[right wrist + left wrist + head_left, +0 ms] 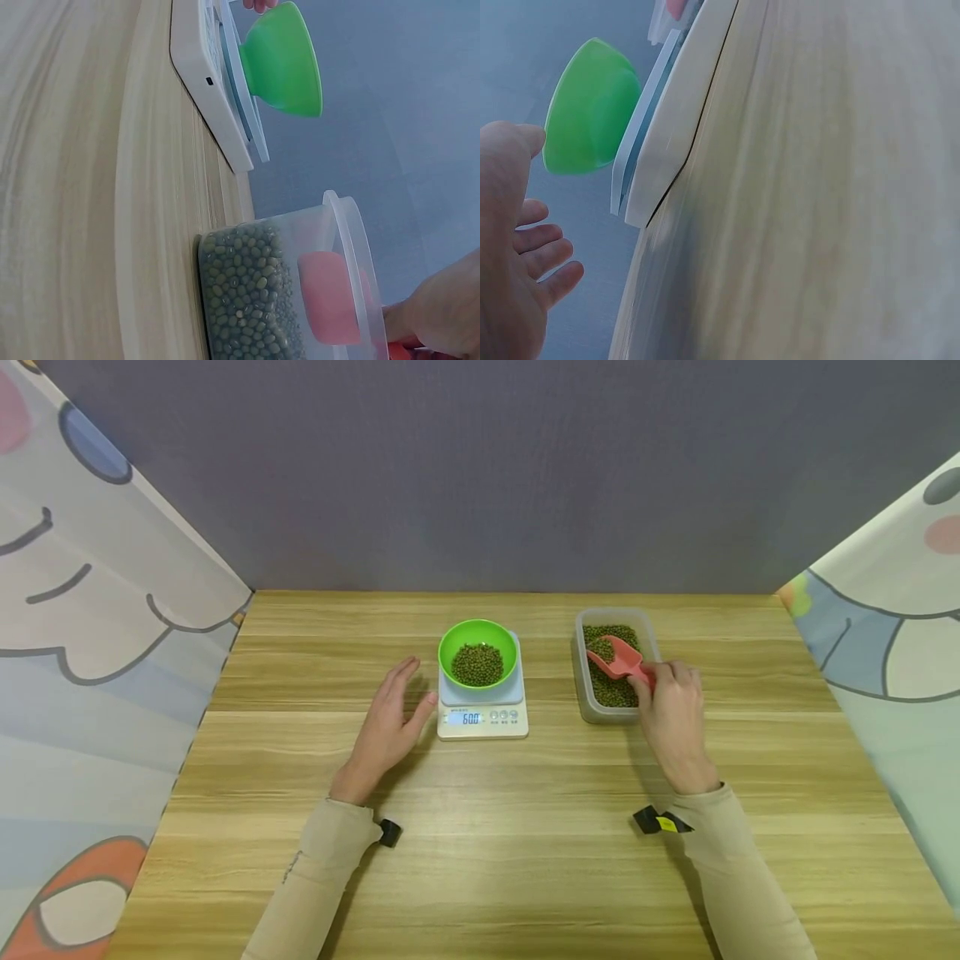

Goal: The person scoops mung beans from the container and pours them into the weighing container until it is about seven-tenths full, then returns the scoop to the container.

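My right hand (672, 714) grips the handle of a red scoop (622, 660) with some mung beans in it. The scoop sits inside the mouth of a clear plastic container (589, 714) of mung beans (240, 296), seen through its wall in the right wrist view. A white kitchen scale (483, 727) reads 60.0. On its platform stands a green bowl (457, 639) holding a heap of mung beans (477, 665). Beside the scale's left edge my left hand (387, 722) has its fingers extended and holds nothing; in the left wrist view its thumb (529, 139) overlaps the bowl's rim.
The wood-grain table (480, 860) carries the scale in the middle and the container to its right. A grey panel (495, 477) rises along the back edge. Cartoon-printed sheets (97, 610) flank the table. Dark wrist straps (390, 832) sit on both sleeves.
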`<state>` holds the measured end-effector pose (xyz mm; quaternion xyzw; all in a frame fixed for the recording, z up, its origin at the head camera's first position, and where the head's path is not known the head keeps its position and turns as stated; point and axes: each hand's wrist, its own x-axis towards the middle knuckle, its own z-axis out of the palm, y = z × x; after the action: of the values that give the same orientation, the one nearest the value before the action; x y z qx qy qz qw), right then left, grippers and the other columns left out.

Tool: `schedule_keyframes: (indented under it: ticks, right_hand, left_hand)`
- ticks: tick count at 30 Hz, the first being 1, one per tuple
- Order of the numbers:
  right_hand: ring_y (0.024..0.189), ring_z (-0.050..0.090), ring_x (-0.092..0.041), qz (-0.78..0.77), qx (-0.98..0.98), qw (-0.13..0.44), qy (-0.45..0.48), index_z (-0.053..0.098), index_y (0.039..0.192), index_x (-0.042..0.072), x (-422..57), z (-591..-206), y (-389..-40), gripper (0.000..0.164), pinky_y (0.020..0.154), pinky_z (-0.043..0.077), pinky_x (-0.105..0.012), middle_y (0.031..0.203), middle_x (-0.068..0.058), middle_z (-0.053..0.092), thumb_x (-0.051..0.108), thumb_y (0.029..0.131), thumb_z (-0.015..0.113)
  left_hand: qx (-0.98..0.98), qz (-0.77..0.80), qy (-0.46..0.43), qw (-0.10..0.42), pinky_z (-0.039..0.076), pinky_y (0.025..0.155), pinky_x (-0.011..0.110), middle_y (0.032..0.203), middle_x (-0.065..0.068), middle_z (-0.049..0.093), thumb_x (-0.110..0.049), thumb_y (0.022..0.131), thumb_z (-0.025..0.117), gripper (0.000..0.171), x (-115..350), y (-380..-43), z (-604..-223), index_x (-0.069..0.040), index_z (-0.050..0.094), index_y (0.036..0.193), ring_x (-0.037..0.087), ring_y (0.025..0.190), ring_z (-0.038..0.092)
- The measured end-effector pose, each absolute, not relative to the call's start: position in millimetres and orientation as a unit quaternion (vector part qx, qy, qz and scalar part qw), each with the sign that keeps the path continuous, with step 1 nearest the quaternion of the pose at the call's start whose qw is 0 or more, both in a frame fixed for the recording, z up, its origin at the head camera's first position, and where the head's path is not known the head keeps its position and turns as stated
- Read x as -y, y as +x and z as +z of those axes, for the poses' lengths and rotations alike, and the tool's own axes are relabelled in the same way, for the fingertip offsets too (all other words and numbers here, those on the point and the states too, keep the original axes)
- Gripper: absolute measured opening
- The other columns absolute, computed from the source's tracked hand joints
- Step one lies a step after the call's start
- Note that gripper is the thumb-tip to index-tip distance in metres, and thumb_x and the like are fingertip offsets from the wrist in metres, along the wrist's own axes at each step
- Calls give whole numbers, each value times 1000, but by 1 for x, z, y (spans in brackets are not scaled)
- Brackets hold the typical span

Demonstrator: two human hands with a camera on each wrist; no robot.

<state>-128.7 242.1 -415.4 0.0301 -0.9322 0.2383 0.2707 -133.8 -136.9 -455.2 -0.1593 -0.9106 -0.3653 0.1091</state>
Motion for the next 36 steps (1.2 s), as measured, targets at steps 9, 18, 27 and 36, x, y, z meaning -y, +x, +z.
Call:
schedule_keyframes:
  ticks: [9,18,27,36]
  right_hand:
    - [81,48,-40,238,933,269,26,65,95,-14,-244,-416,-128,28,69,41,-52,88,-27,60,10,81,71]
    - [78,46,-38,242,929,278,28,64,96,-14,-245,-414,-126,28,67,40,-50,86,-26,59,10,82,70]
    - [75,44,-34,240,922,300,42,65,95,-14,-242,-404,-125,28,63,34,-43,85,-25,60,8,80,71]
    - [72,46,-34,240,912,328,61,66,93,-12,-237,-396,-125,26,60,34,-42,85,-25,62,9,78,73]
  left_hand:
    - [912,-364,-158,106,27,112,49,150,15,33,-42,97,45,64,136,-134,-455,0,33,144,28,136,29]
    - [913,-366,-152,101,26,112,49,150,16,33,-34,95,52,63,138,-134,-453,-1,33,145,27,136,28]
    - [914,-363,-151,99,26,112,49,150,16,33,-36,96,49,63,136,-135,-451,-2,32,146,27,136,27]
    - [907,-369,-162,119,28,111,49,148,18,34,-43,96,47,66,131,-138,-446,0,33,144,27,136,28]
